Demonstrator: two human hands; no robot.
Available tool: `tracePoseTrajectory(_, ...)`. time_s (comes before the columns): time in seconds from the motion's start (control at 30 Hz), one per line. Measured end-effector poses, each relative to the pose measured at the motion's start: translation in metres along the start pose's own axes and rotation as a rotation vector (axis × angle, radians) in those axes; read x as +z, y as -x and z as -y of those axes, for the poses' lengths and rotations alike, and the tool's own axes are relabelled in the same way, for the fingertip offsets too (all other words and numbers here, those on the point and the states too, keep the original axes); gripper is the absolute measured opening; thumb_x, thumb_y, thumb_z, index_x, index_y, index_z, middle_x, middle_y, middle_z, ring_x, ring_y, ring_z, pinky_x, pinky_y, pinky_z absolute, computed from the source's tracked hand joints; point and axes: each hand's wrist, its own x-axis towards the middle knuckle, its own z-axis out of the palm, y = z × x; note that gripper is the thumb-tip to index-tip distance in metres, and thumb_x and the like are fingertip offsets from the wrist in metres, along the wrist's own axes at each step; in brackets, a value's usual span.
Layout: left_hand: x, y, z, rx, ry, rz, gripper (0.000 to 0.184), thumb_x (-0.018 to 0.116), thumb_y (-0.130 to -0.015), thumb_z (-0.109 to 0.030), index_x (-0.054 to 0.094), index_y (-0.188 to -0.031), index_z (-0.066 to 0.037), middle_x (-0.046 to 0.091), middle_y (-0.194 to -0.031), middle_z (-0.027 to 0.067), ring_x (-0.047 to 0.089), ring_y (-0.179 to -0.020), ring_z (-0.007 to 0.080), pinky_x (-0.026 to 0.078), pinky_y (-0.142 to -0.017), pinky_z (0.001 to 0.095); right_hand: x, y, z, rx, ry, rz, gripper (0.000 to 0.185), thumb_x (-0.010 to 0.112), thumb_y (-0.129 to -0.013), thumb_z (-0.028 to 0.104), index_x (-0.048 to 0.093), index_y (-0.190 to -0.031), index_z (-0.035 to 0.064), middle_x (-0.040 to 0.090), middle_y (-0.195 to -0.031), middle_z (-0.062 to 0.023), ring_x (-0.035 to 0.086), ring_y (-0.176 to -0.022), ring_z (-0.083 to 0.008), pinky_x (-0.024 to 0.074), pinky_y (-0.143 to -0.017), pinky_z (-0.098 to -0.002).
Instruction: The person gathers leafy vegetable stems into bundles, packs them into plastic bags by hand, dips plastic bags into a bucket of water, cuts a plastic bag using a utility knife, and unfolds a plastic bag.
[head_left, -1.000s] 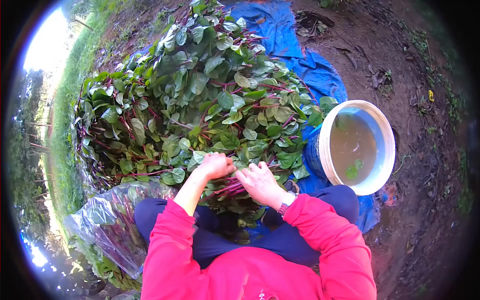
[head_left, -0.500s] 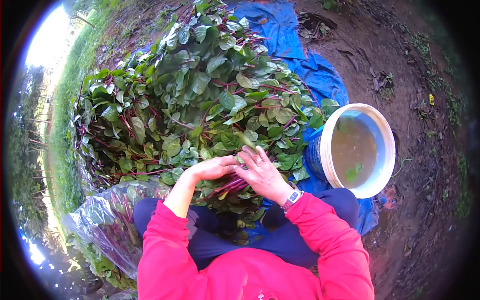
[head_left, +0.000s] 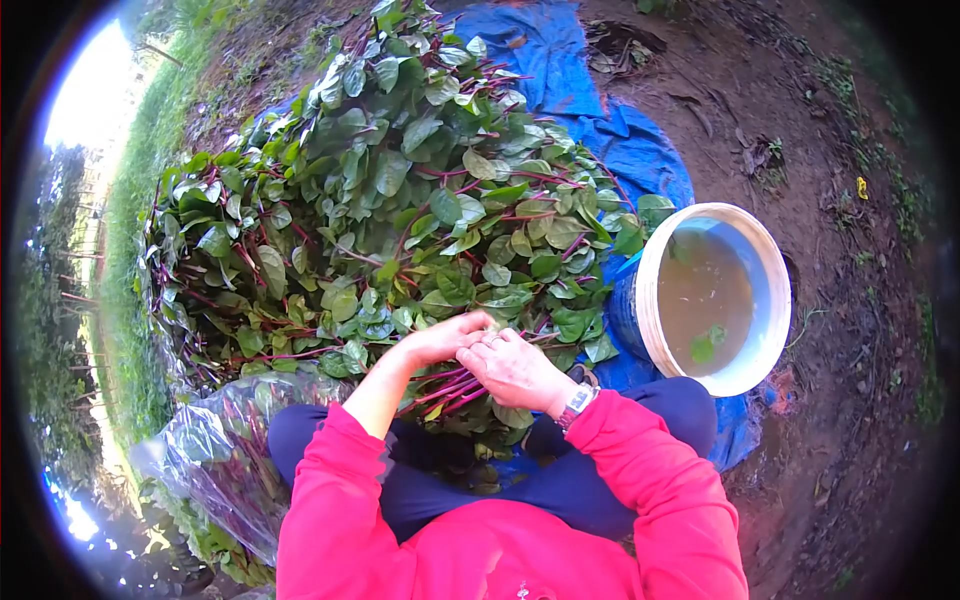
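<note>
Both hands meet over a bunch of red-stemmed leafy greens (head_left: 455, 392), whose purple-red stems point down toward my lap. My right hand (head_left: 515, 370), with a ring and a wristwatch (head_left: 578, 400), is closed on the top of the bunch. My left hand (head_left: 442, 341) lies against it from the left, its fingers bent over the same spot and touching the right fingers. What the fingertips pinch there is partly hidden. Just beyond the hands rises a large heap of the same greens (head_left: 400, 170), with broad green leaves and reddish stems.
A white-rimmed bucket (head_left: 655, 300) with murky water and a floating leaf (head_left: 708, 345) stands at right on a blue tarp (head_left: 625, 150). A clear plastic bag (head_left: 215, 440) of greens lies by my left knee. Bare soil (head_left: 840, 330) stretches right, grass (head_left: 150, 220) left.
My right hand has come down and its fingers have curled in on the bunch. A blurred pale-green strip at its fingertips no longer shows. My left hand has shifted slightly right.
</note>
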Motion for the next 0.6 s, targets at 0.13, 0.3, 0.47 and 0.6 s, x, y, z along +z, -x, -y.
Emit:
tracePoseTrajectory(0.13,-0.001,-0.023,0.038,0.01,0.348,0.184,0.023,0.05,-0.088,-0.019,0.054,-0.107,-0.007,0.058,-0.094,-0.0009,0.052,-0.085,0.0082,0.042,-0.078,0.0236,0.008,0.003,-0.001,-0.038,0.012,-0.087,0.026,0.053,-0.073,0.012,0.052,-0.098,0.006,0.053,-0.087,-0.0062,0.052,-0.091,-0.0222,0.0405,-0.079,-0.0345)
tracePoseTrajectory(0.3,-0.028,-0.037,-0.012,-0.052,-0.428,0.058,0.019,0.052,-0.085,-0.019,0.06,-0.094,-0.004,0.062,-0.084,0.0059,0.057,-0.077,0.0151,0.047,-0.067,0.0297,0.008,0.004,-0.004,0.111,0.068,0.012,0.016,0.052,-0.073,0.012,0.05,-0.089,0.0072,0.052,-0.082,-0.0066,0.053,-0.083,-0.0226,0.0434,-0.071,-0.0344)
tracePoseTrajectory(0.47,-0.081,-0.104,0.04,0.279,-0.763,-1.025,0.031,0.055,-0.081,-0.025,0.05,-0.107,-0.009,0.059,-0.094,0.0112,0.056,-0.092,0.0318,0.045,-0.078,0.0436,0.013,0.004,-0.005,0.117,0.174,-0.004,0.008,0.049,-0.075,0.012,0.048,-0.082,0.008,0.051,-0.074,-0.0056,0.054,-0.069,-0.0204,0.0431,-0.061,-0.0331)
tracePoseTrajectory(0.6,-0.056,-0.092,0.036,-0.155,-1.061,-0.847,0.033,0.06,-0.077,-0.03,0.053,-0.106,-0.014,0.052,-0.108,0.0089,0.049,-0.104,0.0272,0.034,-0.088,0.0519,0.011,0.004,-0.005,0.116,0.182,-0.008,0.009,0.048,-0.075,0.013,0.05,-0.083,0.0083,0.052,-0.075,-0.0059,0.054,-0.075,-0.0215,0.0429,-0.064,-0.0325)
